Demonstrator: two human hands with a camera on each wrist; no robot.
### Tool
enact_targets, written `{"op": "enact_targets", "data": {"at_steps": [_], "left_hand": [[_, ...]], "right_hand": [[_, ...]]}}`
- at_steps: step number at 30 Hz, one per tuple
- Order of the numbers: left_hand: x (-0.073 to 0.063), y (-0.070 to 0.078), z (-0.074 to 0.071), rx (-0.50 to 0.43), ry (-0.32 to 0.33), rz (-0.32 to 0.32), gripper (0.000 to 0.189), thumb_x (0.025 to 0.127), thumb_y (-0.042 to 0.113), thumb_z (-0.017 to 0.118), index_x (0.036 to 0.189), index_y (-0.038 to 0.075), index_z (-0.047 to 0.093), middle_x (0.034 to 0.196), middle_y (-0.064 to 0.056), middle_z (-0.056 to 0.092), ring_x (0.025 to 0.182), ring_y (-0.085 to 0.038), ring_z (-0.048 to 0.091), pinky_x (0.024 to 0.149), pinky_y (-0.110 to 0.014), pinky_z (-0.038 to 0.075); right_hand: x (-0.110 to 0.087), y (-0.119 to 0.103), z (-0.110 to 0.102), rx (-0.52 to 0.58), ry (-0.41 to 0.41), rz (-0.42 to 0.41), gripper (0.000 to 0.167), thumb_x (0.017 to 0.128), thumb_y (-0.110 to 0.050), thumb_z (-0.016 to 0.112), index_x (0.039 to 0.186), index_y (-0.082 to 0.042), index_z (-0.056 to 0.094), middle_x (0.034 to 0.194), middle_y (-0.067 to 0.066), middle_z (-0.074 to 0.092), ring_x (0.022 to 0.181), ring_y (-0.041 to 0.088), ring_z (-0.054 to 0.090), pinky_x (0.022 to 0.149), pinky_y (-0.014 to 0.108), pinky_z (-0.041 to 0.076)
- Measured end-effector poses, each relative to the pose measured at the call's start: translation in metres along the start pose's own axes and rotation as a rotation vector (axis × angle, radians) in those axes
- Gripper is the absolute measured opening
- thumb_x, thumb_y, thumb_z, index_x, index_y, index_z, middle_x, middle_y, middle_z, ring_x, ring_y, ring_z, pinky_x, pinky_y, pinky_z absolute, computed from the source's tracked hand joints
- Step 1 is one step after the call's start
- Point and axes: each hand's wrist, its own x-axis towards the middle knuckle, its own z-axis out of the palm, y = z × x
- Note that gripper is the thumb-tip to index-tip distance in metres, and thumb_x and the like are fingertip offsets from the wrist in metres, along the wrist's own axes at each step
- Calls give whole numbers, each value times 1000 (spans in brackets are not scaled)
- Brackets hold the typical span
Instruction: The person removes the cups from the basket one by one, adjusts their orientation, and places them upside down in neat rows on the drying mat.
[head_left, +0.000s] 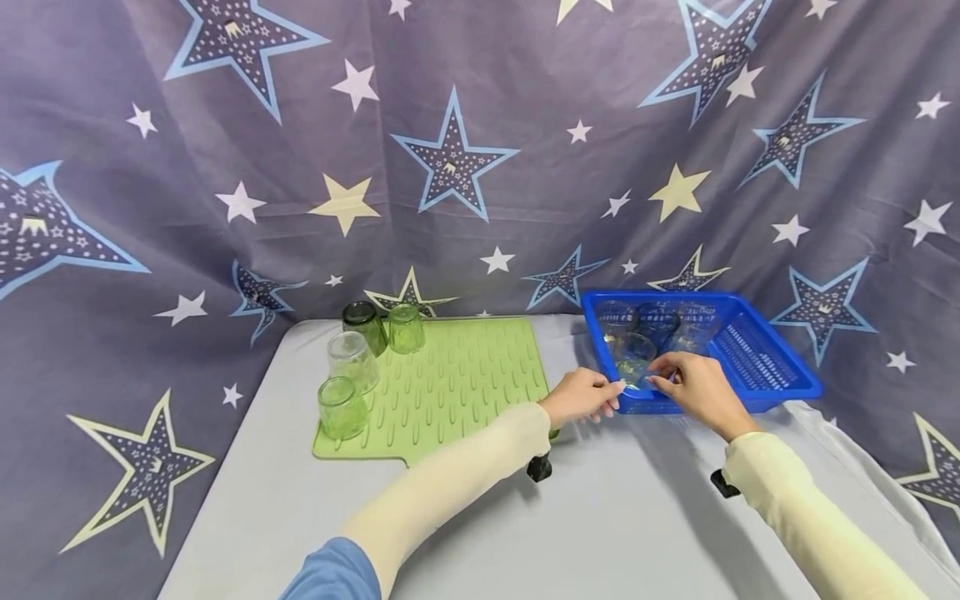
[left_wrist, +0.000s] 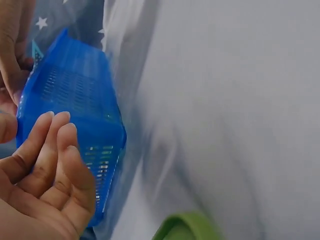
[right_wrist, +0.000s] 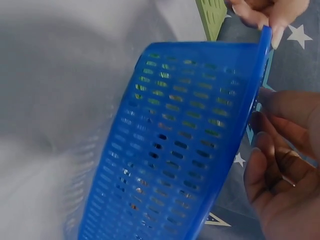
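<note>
A blue perforated plastic basket stands at the back right, with several glasses inside. My left hand pinches the rim at its front left corner, thumb on top and fingers outside. Bent over the front rim is my right hand, its fingertips beside a clear glass. In the right wrist view, the right fingers are curled close to the basket rim. I cannot tell whether they grip anything. Behind the clear glass is a dark one, partly hidden.
A green ridged drying mat lies left of the basket. Along its left side stand two green glasses, a clear glass and a dark glass. A star-patterned curtain hangs behind the white-covered table.
</note>
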Motion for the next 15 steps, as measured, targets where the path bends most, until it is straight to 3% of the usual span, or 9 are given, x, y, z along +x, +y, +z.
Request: {"op": "enact_targets", "data": {"at_steps": [6,15], "left_hand": [[1,3,3,-87,16,-36,45,105,41,59,98,1,77,75,-3,73,84,-42,70,63,-43,50],[3,3,12,-173,35,-47,36,103,36,64,90,4,74,76,-5,71,92,-39,72,83,-49,59]], "right_hand": [[13,9,-9,-26,12,-30,11,97,-13,72,101,-3,77,85,6,73,69,17,62,62,40,52],[33,52,-26,-69,-3,39,24,101,-19,68,100,4,76,83,14,74,71,28,68,66,53,55]]}}
